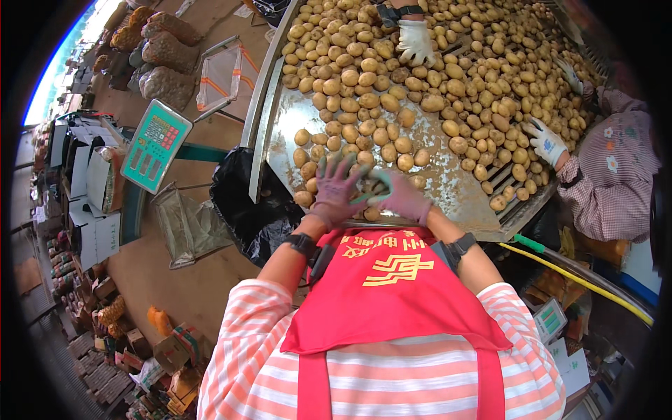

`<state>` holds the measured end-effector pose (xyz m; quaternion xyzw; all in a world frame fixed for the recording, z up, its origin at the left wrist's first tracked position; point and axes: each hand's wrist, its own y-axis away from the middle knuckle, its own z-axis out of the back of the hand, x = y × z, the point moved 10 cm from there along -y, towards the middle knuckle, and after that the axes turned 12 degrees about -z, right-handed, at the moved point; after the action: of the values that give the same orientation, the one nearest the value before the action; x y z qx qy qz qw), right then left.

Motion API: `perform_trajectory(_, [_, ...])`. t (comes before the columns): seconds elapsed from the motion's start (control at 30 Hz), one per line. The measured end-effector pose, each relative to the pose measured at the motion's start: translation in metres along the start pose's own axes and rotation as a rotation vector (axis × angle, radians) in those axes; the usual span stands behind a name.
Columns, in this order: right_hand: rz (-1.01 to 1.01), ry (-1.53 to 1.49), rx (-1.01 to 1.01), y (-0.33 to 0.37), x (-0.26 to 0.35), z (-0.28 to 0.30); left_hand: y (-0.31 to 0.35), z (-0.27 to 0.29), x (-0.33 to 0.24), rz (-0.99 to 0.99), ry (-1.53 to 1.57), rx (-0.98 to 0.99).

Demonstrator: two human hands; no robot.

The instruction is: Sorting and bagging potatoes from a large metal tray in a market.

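Many potatoes point(350, 78) lie across a worn metal sorting table point(437, 164) in front of me. My left hand point(334, 190), in a purple-grey glove, rests on potatoes at the near edge, fingers spread. Close beside it, my right hand point(402, 198) wears a matching glove. Its fingers and thumb are apart, curving toward the left hand over a few potatoes. No potato is visibly gripped in either hand; what lies under the palms is hidden. A black plastic bag point(241, 203) hangs open at the table's left corner.
Co-workers' white-gloved hands, one at the far side point(415, 43) and one at the right point(546, 142), touch the potatoes. A green digital scale point(155, 145) stands left. Full sacks point(168, 52) sit at far left. A yellow hose point(577, 282) runs along the right.
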<state>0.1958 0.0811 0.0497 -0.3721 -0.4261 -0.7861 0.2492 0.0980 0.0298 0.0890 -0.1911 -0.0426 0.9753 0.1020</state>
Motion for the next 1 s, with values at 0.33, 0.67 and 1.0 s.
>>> perform_trajectory(0.33, [-0.006,0.731,-0.167,-0.090,0.039,0.060,0.022,-0.036,0.038,0.149,-0.070,0.294])
perform_trajectory(0.67, [-0.177,1.010,-0.014,-0.130,0.041,0.038,0.102,0.021,0.114,0.670,-0.167,-0.065])
perform_trajectory(1.0, [-0.437,-0.275,0.107,-0.086,-0.045,0.023,0.078,-0.074,0.046,1.098,1.967,-0.355])
